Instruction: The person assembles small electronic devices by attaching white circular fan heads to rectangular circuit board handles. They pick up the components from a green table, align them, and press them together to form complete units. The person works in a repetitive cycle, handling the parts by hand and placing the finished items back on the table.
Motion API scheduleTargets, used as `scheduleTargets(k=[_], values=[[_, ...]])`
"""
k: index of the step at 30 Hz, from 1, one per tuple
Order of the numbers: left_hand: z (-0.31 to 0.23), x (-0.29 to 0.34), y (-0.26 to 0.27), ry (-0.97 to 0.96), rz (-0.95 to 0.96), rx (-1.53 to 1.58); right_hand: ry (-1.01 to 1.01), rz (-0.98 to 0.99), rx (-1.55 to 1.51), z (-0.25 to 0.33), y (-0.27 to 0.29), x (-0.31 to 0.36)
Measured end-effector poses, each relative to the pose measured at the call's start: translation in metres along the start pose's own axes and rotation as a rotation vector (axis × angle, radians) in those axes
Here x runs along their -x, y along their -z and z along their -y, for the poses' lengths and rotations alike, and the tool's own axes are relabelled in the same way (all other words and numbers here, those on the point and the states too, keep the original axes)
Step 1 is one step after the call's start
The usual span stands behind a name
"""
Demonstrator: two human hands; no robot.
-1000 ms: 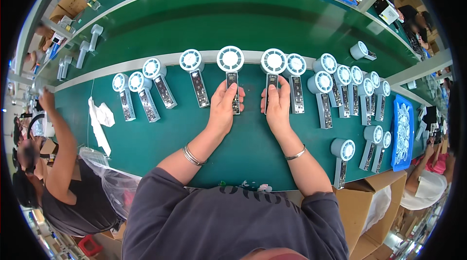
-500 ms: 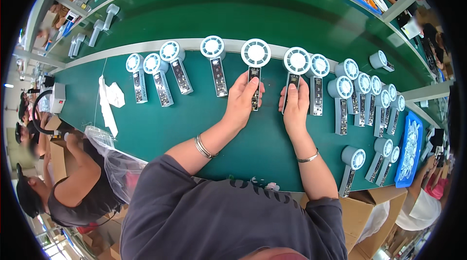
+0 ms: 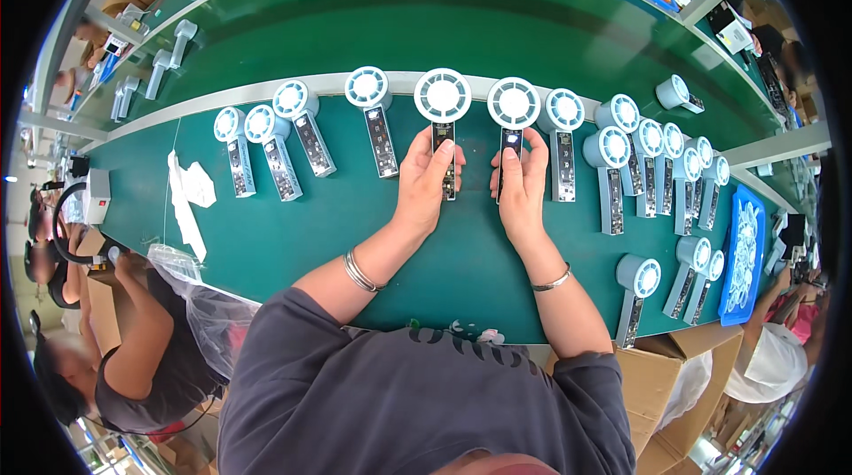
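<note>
My left hand is closed round the handle of a pale blue handheld fan, its thumb resting on the open circuit board. My right hand grips a second handheld fan in the same way, with a bright white spot on that board above the thumb. Both fans have round white grilles turned upward and stand side by side, a small gap apart. Close to my right hand lies another fan. On the other side, a fan lies left of my left hand.
Several more fans cluster on the right of the green table, beside a blue tray of white rings. White paper lies at the left. A green-backed shelf runs behind. Cardboard boxes stand below; people work at both sides.
My right hand has brought its fan left, closer to the one in my left hand. A bright spot now shows on its board. The whole view has shifted slightly.
</note>
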State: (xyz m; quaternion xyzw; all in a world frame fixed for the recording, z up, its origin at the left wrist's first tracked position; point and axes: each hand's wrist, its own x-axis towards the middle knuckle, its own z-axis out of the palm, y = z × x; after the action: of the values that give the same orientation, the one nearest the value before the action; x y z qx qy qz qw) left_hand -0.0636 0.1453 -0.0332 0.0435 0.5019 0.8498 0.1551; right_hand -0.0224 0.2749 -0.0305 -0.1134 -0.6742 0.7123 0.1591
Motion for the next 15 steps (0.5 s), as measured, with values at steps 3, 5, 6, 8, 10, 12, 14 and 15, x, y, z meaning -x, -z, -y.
scheduleTargets(k=[3,5,6,8,10,12,14,15], values=[[0.001,0.0002,0.0005,0.003,-0.011,0.0,0.012,-0.001,-0.002,0.0011,-0.0012,0.0012],[0.0003,0.0004,-0.0009,0.012,-0.008,0.001,0.039,-0.001,0.01,0.0001,-0.0005,0.0016],[-0.0006,0.0006,-0.0013,0.017,-0.008,0.003,0.062,0.002,0.018,-0.002,-0.0002,0.0012],[-0.0013,0.0012,-0.001,0.023,-0.01,0.005,0.084,0.006,0.022,-0.0044,0.0,0.0005],[-0.0004,0.0006,-0.0006,0.025,-0.01,0.01,0.08,0.004,0.016,-0.004,-0.0006,-0.0001],[-0.0004,-0.0003,-0.0004,0.025,-0.005,0.01,0.051,-0.007,0.02,-0.0024,-0.0001,-0.0001],[0.0004,-0.0002,0.0001,0.022,-0.001,0.004,0.042,-0.015,0.016,-0.0014,0.0002,0.0004],[0.0003,0.0001,-0.0002,0.01,0.004,-0.002,0.049,-0.018,0.01,-0.0006,0.0001,0.0006]])
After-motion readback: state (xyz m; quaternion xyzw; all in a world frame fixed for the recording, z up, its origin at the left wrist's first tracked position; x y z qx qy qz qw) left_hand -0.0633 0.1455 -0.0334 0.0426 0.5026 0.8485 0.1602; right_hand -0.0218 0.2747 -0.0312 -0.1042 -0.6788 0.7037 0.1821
